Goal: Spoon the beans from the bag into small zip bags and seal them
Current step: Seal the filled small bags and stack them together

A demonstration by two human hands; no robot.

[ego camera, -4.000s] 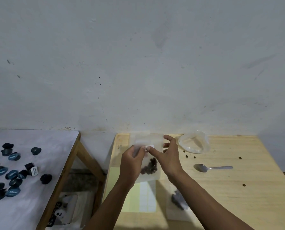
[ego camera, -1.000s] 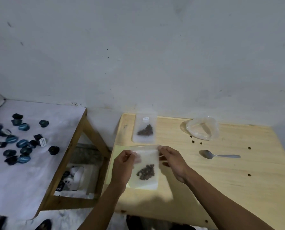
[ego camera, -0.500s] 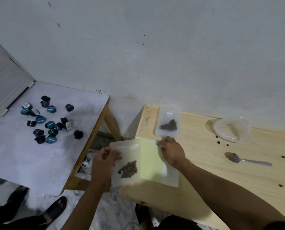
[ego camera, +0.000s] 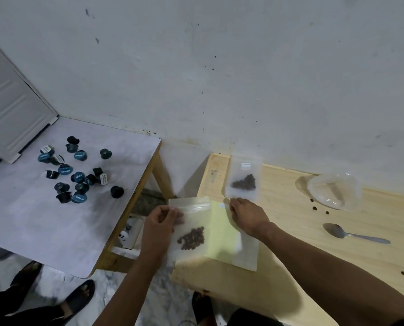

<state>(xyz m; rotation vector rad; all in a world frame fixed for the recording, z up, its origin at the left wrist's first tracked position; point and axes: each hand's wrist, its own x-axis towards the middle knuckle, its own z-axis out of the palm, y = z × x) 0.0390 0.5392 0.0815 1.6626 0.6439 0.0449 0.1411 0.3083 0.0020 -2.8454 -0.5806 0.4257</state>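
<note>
My left hand (ego camera: pixel 159 225) pinches the upper left of a small frosted zip bag (ego camera: pixel 191 228) with a clump of dark beans in it, held over the wooden table's left edge. My right hand (ego camera: pixel 249 216) rests fingers-down on a pale yellow sheet (ego camera: pixel 222 236) that lies on the table; whether it grips anything I cannot tell. A second small zip bag (ego camera: pixel 243 178) with beans lies flat at the table's far left corner. A clear, nearly empty plastic bag (ego camera: pixel 334 190) sits by the wall. A metal spoon (ego camera: pixel 354 234) lies to the right.
Loose beans (ego camera: pixel 315 208) are scattered on the wooden table (ego camera: pixel 314 255). A second table under a white cloth (ego camera: pixel 43 220) on the left carries several dark coffee capsules (ego camera: pixel 75 171). Sandalled feet (ego camera: pixel 78 300) stand on the floor below. A wall rises right behind both tables.
My left hand took the filled bag leftward off the table's middle to its left edge. My right hand let go of it and settled on the yellow sheet. The view swung left and down.
</note>
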